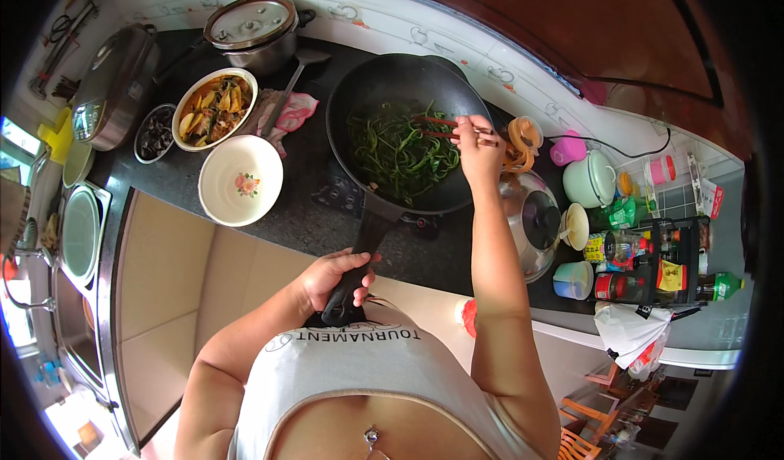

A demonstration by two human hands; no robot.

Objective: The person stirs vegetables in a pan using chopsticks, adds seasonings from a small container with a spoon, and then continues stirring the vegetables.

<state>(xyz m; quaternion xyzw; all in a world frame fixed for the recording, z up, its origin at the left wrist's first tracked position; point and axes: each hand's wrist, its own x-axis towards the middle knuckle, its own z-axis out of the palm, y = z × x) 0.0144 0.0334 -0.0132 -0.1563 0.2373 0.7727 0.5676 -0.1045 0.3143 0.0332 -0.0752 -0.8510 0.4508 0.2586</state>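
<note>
My left hand (338, 279) is wrapped around the long black handle (371, 230) of a dark wok (392, 71). Leafy green stems (398, 154) lie in a loose tangle in the wok, with a little liquid around them. Over the wok's right side, my right hand (479, 148) grips a pair of brown wooden chopsticks (438, 127). Their tips reach the greens near the middle. An empty white bowl (241, 180) with a flower print stands left of the wok.
Left on the dark counter (300, 239) are a dish of cooked food (214, 112), a bowl of dark pieces (156, 133), a spatula (285, 92) on a cloth, and a pressure cooker (254, 34). A glass lid (530, 227) and bottle rack (680, 261) stand right. The sink (79, 325) is far left.
</note>
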